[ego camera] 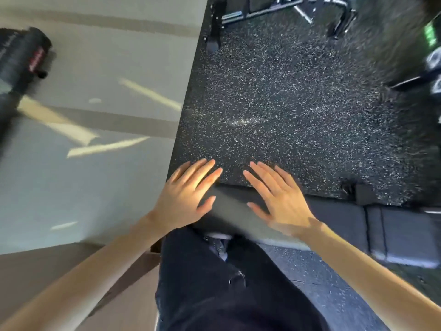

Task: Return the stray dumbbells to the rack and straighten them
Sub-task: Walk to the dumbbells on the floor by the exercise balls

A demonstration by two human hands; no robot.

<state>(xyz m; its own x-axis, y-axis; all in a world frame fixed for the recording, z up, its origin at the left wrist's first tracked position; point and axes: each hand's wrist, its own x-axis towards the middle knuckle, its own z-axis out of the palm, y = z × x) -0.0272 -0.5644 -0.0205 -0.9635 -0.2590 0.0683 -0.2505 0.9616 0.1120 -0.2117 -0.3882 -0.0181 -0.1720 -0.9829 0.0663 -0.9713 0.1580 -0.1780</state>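
My left hand (185, 194) and my right hand (278, 197) are both held out in front of me, palms down, fingers spread, holding nothing. They hover over the near edge of the black speckled rubber mat (286, 103). At the far right edge, blurred, are round dumbbell ends (433, 60) on a dark rack with a metal rail (405, 83). No stray dumbbell shows on the floor in this view.
A grey padded bench (393, 232) lies low at the right. A black metal frame with chrome bars (274, 10) stands at the top. A black rolled bag with a red label (26, 60) sits on the pale floor at left. My dark trousers fill the bottom.
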